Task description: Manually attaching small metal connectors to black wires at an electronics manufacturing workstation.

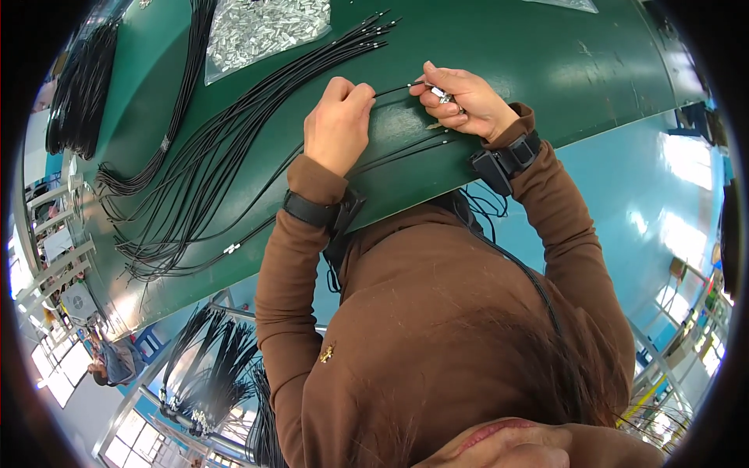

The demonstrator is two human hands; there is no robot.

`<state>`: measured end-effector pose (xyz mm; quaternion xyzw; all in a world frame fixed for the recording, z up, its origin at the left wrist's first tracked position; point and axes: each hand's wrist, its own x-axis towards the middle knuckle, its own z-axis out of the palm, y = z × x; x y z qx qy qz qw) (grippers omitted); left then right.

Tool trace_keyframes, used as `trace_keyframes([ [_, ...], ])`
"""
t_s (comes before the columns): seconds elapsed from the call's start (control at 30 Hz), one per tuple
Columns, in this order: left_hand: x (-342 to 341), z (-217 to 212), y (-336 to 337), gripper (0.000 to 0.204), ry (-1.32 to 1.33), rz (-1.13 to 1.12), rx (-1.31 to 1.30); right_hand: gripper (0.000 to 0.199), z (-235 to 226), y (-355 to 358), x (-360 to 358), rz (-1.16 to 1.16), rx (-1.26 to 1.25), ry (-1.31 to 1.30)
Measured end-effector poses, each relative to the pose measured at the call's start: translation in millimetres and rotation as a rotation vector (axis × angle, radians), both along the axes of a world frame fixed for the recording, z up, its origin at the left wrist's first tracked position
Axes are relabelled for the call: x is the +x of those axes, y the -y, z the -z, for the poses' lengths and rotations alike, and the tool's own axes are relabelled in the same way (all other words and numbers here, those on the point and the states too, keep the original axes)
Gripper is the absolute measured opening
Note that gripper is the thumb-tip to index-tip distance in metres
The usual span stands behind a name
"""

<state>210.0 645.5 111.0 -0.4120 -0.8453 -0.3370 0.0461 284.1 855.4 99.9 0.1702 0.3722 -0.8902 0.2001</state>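
Green worktop (546, 54) is carrying everything under inspection. My left hand (337, 125) is curling its fingers together, its grip pinching a thin black cable (398, 89) between thumb and forefinger. My right hand (462, 101) is meeting the same cable at its free end, its grip pinching that tip while small silvery metal pieces (442, 96) are sitting between the fingers; I cannot tell their exact kind. The cable is lying across the worktop's near edge, spanning the short gap between both hands. A large bundle of similar black cables (203, 179) is fanning out to my left, well apart from the hands. A clear bag of small metal parts (261, 27) is lying beyond the bundle, toward the far side.
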Motion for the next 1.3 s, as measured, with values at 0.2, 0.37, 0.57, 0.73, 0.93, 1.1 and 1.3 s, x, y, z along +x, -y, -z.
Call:
trace_keyframes([
  [0.2, 3.9, -1.7, 1.3, 0.010, -0.146, 0.048, -0.078, 0.038, -4.1, 1.4, 3.1, -0.056, 0.137, -0.021],
  [0.37, 3.6, -5.3, 2.5, 0.011, -0.314, 0.087, -0.191, 0.037, -5.3, 1.1, 4.9, -0.114, 0.192, -0.017],
  [0.57, 5.3, -8.7, 2.3, 0.011, -0.367, 0.106, -0.235, 0.038, -2.7, -0.9, 6.5, -0.103, 0.104, 0.014],
  [0.73, 5.8, -9.4, 1.3, 0.011, -0.398, 0.123, -0.240, 0.037, -3.6, 0.3, 5.6, -0.107, 0.166, 0.018],
  [0.93, 7.0, -12.9, -0.3, 0.011, -0.459, 0.111, -0.285, 0.036, -9.8, 3.0, 5.1, -0.113, 0.284, 0.009],
  [1.1, 7.6, -10.2, 0.0, 0.011, -0.479, 0.140, -0.274, 0.037, -1.8, -2.0, 6.8, -0.118, 0.093, 0.051],
  [1.3, 9.6, -17.0, -0.4, 0.012, -0.494, 0.149, -0.290, 0.039, -1.6, 0.5, 6.8, -0.121, 0.175, 0.040],
])
